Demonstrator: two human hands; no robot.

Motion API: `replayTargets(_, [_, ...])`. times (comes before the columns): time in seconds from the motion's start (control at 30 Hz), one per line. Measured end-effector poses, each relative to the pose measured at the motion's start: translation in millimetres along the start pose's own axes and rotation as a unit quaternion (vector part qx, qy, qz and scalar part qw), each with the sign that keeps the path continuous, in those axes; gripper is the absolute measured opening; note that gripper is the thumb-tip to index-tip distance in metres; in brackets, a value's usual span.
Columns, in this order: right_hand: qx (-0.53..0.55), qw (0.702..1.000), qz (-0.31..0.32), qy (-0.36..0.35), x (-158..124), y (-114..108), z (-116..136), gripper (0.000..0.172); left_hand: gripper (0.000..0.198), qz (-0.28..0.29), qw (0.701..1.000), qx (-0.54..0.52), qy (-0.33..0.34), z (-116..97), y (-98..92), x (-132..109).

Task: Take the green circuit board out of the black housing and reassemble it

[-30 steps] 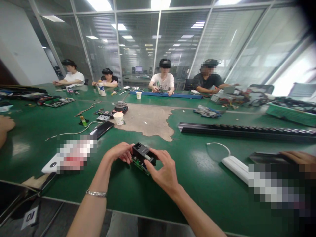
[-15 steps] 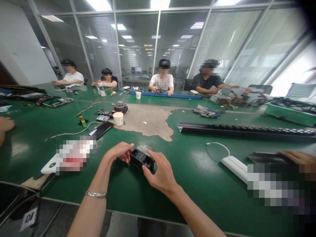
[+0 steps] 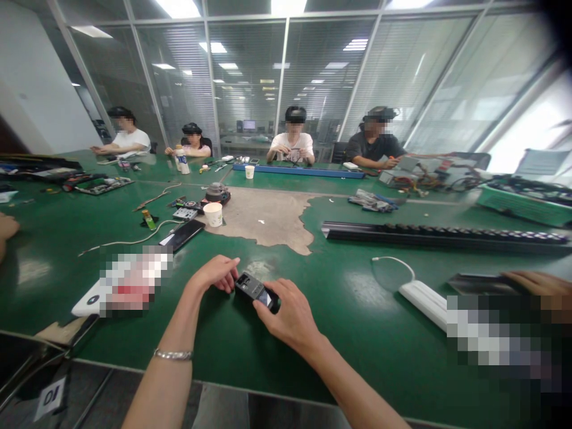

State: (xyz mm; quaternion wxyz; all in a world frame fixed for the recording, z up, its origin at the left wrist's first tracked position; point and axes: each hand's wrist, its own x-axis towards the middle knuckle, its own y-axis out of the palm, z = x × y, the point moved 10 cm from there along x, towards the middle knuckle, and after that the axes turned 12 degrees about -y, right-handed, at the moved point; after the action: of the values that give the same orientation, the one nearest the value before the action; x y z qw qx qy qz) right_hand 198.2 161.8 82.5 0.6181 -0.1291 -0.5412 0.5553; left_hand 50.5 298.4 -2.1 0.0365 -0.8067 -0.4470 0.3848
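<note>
Green tabletop (image 3: pixel 366 333) below, the right grip (image 3: pixel 286 307) clasps a black device (image 3: pixel 250 286) between thumb and fingers

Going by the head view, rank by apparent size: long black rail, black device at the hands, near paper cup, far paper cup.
1. Long black rail
2. Black device, partly covered
3. Near paper cup
4. Far paper cup

Distance leaves the cups' true size order unsure.

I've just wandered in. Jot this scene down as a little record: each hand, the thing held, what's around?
Held item: black electronic device
Right hand: grips its right end, thumb opposite fingers
Left hand: fingers curled by the other end; contact unclear
Bracelet: silver, left forearm
Surface: green tabletop
Beyond: paper cup, four people
</note>
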Motion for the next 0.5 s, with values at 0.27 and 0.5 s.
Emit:
replayTargets(0.27, [0.040, 0.999, -0.001, -0.004, 0, -4, 2, 0.028, 0.073, 0.001, 1.000, -0.001, 0.006, 1, -0.9, 4])
replayTargets(0.5, [0.153, 0.974, -0.141, 0.086, 4, -39, -34, 0.035, 0.076, 0.043, 0.999, 0.005, -0.010, 4, 9.2, -1])
